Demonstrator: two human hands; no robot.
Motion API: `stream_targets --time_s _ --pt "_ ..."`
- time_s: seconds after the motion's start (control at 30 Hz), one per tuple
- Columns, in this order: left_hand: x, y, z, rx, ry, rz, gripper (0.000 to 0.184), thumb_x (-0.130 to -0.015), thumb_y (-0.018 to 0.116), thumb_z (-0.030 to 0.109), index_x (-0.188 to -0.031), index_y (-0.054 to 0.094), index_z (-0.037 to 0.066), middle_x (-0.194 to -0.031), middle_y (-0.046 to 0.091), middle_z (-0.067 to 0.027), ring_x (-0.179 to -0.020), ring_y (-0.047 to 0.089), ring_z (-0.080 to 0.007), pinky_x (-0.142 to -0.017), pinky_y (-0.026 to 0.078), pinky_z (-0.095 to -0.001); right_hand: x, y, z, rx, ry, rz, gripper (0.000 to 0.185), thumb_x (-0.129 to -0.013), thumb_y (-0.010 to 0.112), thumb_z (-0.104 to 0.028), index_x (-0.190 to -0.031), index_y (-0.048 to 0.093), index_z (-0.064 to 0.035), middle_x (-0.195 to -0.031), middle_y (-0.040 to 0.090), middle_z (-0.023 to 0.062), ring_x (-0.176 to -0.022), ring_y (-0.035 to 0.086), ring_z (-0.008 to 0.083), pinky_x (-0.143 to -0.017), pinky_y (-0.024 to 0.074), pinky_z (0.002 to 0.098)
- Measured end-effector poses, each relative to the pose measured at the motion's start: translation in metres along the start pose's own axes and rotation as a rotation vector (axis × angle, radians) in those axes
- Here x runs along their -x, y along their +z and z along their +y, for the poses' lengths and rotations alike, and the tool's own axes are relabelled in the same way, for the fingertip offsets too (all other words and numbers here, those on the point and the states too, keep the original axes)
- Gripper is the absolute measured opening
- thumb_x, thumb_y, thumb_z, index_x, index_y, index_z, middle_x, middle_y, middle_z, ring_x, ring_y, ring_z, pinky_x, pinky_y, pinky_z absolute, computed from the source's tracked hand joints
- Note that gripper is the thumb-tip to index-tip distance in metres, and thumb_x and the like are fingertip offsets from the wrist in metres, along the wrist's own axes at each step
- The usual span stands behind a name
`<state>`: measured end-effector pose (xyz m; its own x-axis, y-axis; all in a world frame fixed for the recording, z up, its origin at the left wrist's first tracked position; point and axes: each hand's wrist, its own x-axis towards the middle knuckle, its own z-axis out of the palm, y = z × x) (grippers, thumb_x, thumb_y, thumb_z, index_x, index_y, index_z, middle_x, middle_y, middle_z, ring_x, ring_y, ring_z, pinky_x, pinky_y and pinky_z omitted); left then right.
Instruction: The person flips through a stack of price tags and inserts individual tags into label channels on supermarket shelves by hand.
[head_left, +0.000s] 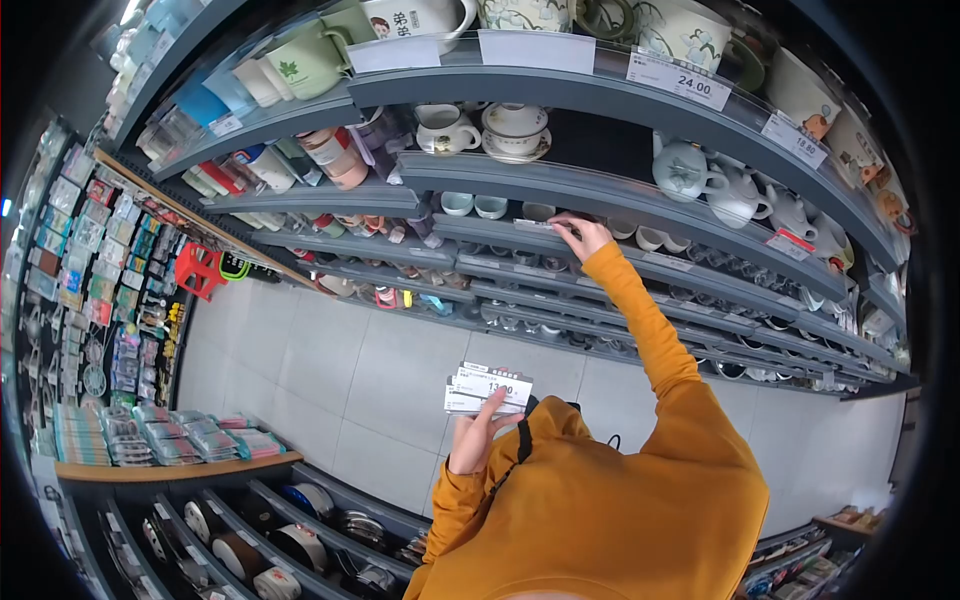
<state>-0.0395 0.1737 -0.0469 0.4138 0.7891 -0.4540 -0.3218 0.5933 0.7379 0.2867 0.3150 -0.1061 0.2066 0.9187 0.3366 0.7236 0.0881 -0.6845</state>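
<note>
My left hand (pixel 478 436) is closed around a small stack of white price tags (pixel 484 381), with its thumb across the top one, which reads about 13. My right hand (pixel 584 238) reaches out to the middle shelf, thumb and finger pinched at the end of a price tag (pixel 533 225) on the shelf's front edge. Just behind that tag sits a small cup (pixel 538 212). Two pale blue cups (pixel 474 205) stand to its left, and white cups (pixel 650 238) stand to the right of my hand.
Above, shelves carry teapots (pixel 690 170), a lidded bowl on a saucer (pixel 515 131) and mugs (pixel 307 60). A red stool (pixel 200 272) stands at the aisle's far left. Behind me on the left, a low rack holds pans (pixel 298 547). Grey tiled floor (pixel 380 365) lies between the shelves.
</note>
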Motion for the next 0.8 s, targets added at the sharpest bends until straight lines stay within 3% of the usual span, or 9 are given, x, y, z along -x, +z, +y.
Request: stream_targets --time_s 0.1,0.3,0.43,0.5,0.6,0.7,0.73,0.8 --pt "-0.008 0.002 0.007 0.0 -0.028 -0.035 0.038 -0.094 0.057 0.009 -0.13 0.048 -0.001 -0.123 0.058 -0.0111 -0.103 0.062 -0.02 -0.077 0.057 -0.0328 -0.003 0.005 0.008 0.02 -0.005 0.084 0.021 -0.092 0.058 -0.028 -0.105 0.068 -0.0153 -0.096 0.069 0.0121 -0.089 0.066 0.0338 -0.079 0.0515 0.0398" --pt "-0.014 -0.002 0.013 0.017 -0.026 -0.053 0.038 -0.093 0.058 0.01 -0.129 0.049 0.0 -0.122 0.058 -0.01 -0.1 0.063 -0.0188 -0.075 0.057 -0.0313 -0.003 0.001 -0.004 -0.008 0.025 -0.011 0.02 -0.091 0.059 -0.024 -0.105 0.069 -0.0136 -0.096 0.07 0.0101 -0.088 0.066 0.0305 -0.081 0.0512 0.0374" --pt "-0.01 -0.008 0.017 0.056 -0.03 -0.052 0.038 -0.093 0.058 0.01 -0.129 0.049 0.0 -0.12 0.059 -0.0097 -0.1 0.063 -0.0184 -0.074 0.057 -0.0304 -0.011 0.008 0.007 -0.141 0.055 0.094 0.019 -0.091 0.06 -0.024 -0.102 0.07 -0.0125 -0.098 0.07 0.0098 -0.09 0.066 0.0299 -0.081 0.0512 0.037" --pt "-0.008 -0.014 0.017 0.064 -0.032 -0.051 0.039 -0.093 0.058 0.01 -0.129 0.048 0.0 -0.12 0.059 -0.0097 -0.099 0.063 -0.0185 -0.073 0.058 -0.0305 -0.01 0.004 -0.001 -0.098 0.065 0.056 0.02 -0.09 0.062 -0.018 -0.103 0.068 -0.0034 -0.096 0.07 0.0127 -0.089 0.068 0.0261 -0.083 0.0523 0.0326" --pt "-0.005 -0.025 0.017 0.078 -0.026 -0.046 0.039 -0.093 0.059 0.01 -0.129 0.048 0.0 -0.12 0.059 -0.0096 -0.099 0.063 -0.0185 -0.073 0.058 -0.0308 -0.007 0.003 -0.004 0.036 -0.018 0.047 0.021 -0.091 0.061 -0.02 -0.103 0.068 -0.0042 -0.096 0.07 0.0128 -0.087 0.068 0.0278 -0.083 0.0524 0.0344" --pt "0.004 -0.036 0.015 0.091 -0.04 -0.047 0.036 -0.093 0.059 0.011 -0.126 0.049 0.001 -0.118 0.059 -0.0092 -0.099 0.063 -0.0184 -0.073 0.058 -0.0311 -0.003 -0.002 -0.02 0.146 0.077 -0.073 0.021 -0.091 0.061 -0.022 -0.101 0.068 -0.0047 -0.095 0.07 0.013 -0.084 0.067 0.0308 -0.082 0.0526 0.037" --pt "0.006 -0.039 0.016 0.094 -0.047 -0.054 0.035 -0.093 0.059 0.011 -0.125 0.05 0.001 -0.117 0.059 -0.009 -0.098 0.063 -0.0184 -0.073 0.058 -0.0312 -0.003 -0.004 -0.024 0.211 0.126 -0.139 0.021 -0.089 0.062 -0.022 -0.103 0.067 -0.0063 -0.102 0.068 0.0122 -0.092 0.065 0.0321 -0.083 0.0513 0.038" --pt "0.012 -0.046 0.016 0.077 -0.052 -0.052 0.033 -0.093 0.06 0.011 -0.123 0.051 0.002 -0.115 0.06 -0.0084 -0.098 0.063 -0.0183 -0.073 0.057 -0.0313 0.005 0.0 -0.037 0.257 -0.113 0.058 0.023 -0.088 0.062 -0.021 -0.107 0.065 -0.0092 -0.105 0.066 0.0118 -0.097 0.062 0.031 -0.085 0.0509 0.0388"
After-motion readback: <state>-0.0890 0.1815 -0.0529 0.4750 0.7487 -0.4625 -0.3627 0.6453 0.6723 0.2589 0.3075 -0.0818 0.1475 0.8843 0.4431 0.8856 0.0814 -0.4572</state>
